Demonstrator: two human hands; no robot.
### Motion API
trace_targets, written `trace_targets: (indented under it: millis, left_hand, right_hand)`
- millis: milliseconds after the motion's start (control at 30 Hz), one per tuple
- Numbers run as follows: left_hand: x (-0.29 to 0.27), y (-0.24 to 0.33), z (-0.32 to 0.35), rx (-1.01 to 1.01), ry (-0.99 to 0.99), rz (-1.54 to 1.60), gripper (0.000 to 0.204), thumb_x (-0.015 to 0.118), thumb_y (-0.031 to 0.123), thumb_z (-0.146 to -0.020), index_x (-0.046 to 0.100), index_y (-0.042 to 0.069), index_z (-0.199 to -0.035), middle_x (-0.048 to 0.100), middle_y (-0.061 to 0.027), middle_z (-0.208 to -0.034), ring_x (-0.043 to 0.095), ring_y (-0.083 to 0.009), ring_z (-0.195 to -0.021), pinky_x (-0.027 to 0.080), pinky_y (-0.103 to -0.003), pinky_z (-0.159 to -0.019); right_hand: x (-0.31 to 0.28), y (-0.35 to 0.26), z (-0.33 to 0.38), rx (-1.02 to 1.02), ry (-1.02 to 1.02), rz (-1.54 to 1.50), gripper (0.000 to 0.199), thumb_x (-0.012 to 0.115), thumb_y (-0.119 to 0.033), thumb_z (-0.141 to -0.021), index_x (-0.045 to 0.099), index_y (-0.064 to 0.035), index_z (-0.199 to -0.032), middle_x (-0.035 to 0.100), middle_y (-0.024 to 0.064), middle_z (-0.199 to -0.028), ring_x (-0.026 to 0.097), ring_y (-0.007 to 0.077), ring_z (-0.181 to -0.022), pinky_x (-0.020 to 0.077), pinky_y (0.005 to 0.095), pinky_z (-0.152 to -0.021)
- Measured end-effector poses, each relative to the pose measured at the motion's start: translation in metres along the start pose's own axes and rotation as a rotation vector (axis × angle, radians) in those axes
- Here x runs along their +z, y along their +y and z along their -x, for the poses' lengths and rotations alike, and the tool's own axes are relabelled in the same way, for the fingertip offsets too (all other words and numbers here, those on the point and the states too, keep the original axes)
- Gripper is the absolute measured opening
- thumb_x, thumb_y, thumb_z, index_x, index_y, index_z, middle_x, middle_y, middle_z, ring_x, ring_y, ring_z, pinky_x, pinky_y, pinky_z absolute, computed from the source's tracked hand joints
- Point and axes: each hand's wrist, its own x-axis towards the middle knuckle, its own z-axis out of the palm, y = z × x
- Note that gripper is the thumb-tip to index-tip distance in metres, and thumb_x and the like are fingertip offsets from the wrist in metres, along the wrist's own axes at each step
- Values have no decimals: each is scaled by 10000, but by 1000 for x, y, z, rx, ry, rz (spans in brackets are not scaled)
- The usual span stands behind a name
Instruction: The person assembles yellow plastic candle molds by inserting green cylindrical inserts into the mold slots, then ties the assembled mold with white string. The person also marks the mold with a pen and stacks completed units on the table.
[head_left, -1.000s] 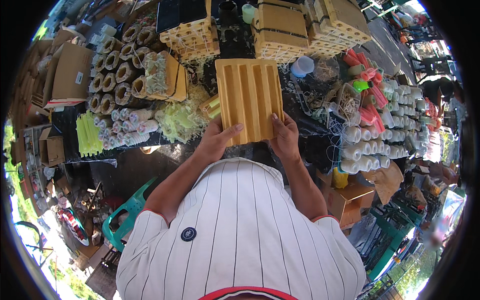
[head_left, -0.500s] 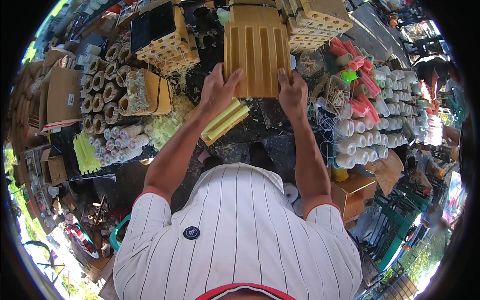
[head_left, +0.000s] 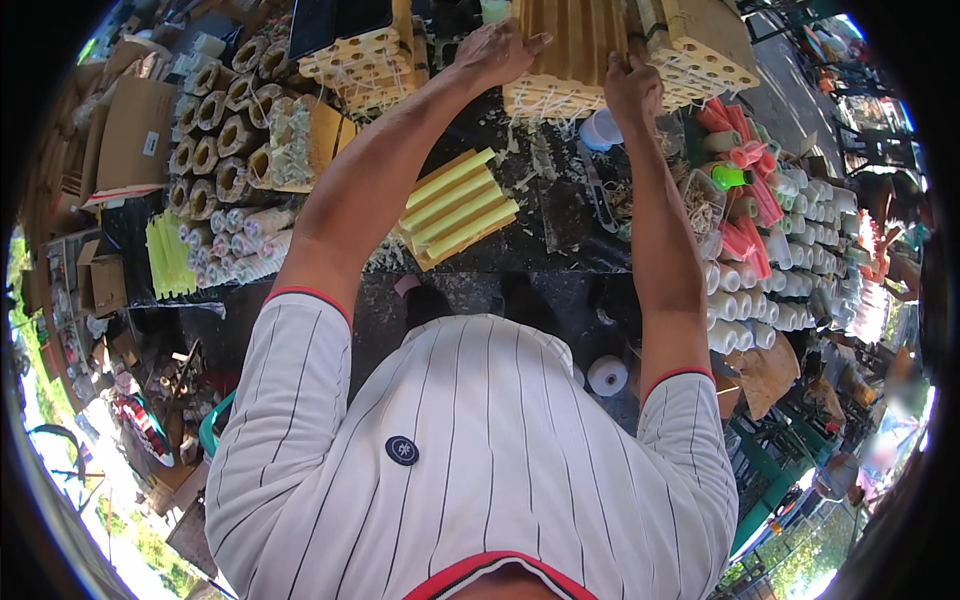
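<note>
Cluttered dark outdoor worktable [head_left: 560, 250]: left hand [head_left: 497, 52] and right hand [head_left: 628, 88] press flat, fingers spread, on ridged yellow-brown tray [head_left: 575, 45] atop perforated block stack [head_left: 690, 60]; at full reach it may slide off.

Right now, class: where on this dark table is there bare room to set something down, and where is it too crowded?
A bare strip of the dark table lies between the yellow tubes and the red and white rolls. The far edge, where both hands rest on the ridged yellow tray, is packed with stacked blocks.
</note>
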Motion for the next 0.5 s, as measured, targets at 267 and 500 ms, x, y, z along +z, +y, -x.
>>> trace_targets:
  millis: [267, 500]
  left_hand:
    - [-15, -102, 234, -444, -151, 190, 265, 721, 270, -956, 670, 12, -987, 722, -208, -873, 711, -402, -813, 544, -491, -747]
    - [48, -157, 358, -651, 103, 174, 260, 744, 210, -938, 743, -1, -1091, 742, -207, -936, 731, -386, -882, 576, -479, -798]
  right_hand:
    - [48, 37, 205, -442, -288, -156, 283, 801, -150, -884, 733, -27, -1129, 720, 153, -1074, 666, 359, -1072, 518, 475, -941]
    - [102, 14, 277, -765, -510, -54, 356, 817, -167, -843, 714, -44, -1160, 710, 143, -1131, 654, 363, -1114, 498, 476, -978]
